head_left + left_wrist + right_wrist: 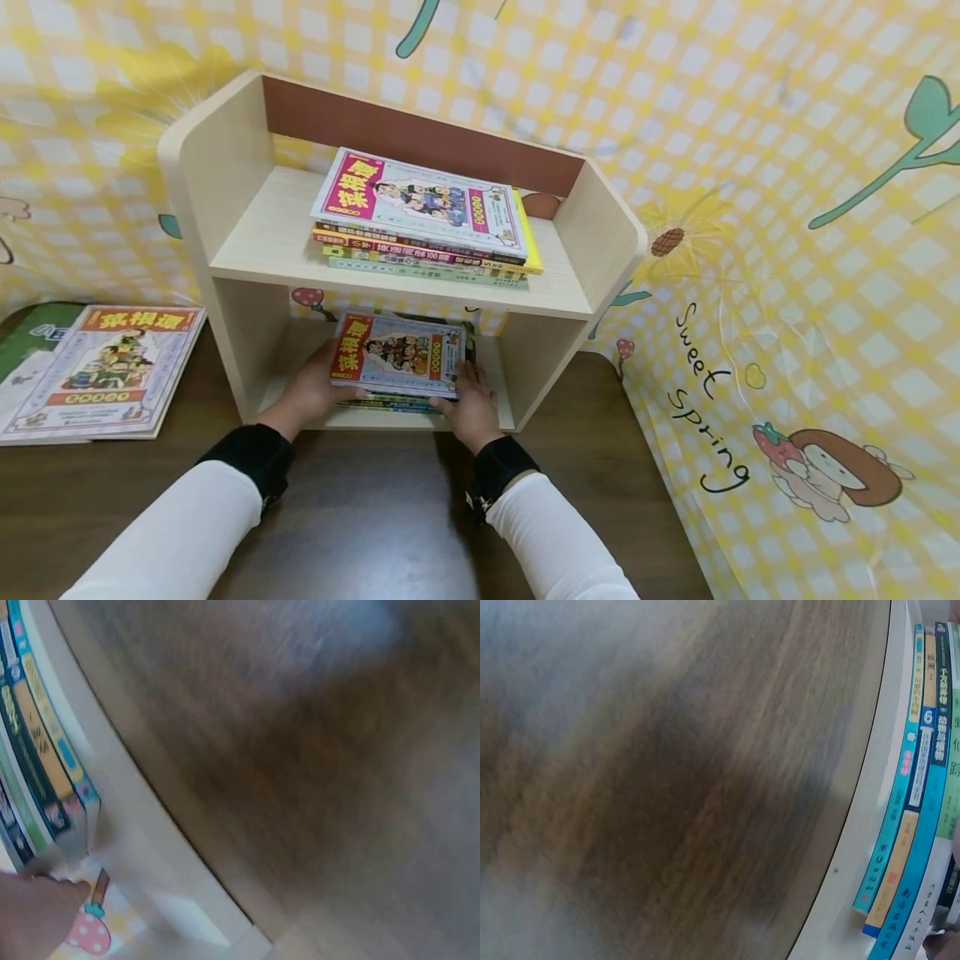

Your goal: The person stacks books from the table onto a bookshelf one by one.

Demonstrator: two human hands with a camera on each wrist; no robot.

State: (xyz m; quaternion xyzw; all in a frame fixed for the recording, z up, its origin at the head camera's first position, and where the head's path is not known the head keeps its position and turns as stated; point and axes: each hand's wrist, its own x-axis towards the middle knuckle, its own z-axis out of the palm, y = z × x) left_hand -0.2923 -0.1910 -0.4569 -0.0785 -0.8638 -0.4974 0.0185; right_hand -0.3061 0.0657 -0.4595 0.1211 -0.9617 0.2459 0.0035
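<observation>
On the lower shelf of a small wooden bookshelf (397, 292) lies a stack of books (915, 795), topped by a comic-style book (401, 354) with a red title strip. My left hand (311, 387) grips the stack's left end, its thumb along the front edge. At the other end my right hand (476, 407) holds the right side, with fingers over the edge and the thumb at the front. Several coloured spines (37, 735) face outward in the left wrist view. Only small parts of the hands show in the wrist views.
A second pile of books (427, 208) lies on the upper shelf, its edges uneven. Left of the bookshelf, a similar book (112, 371) overlaps a green one (37, 337) on the dark wooden table (360, 517). Patterned yellow cloth (750, 275) hangs behind and at right.
</observation>
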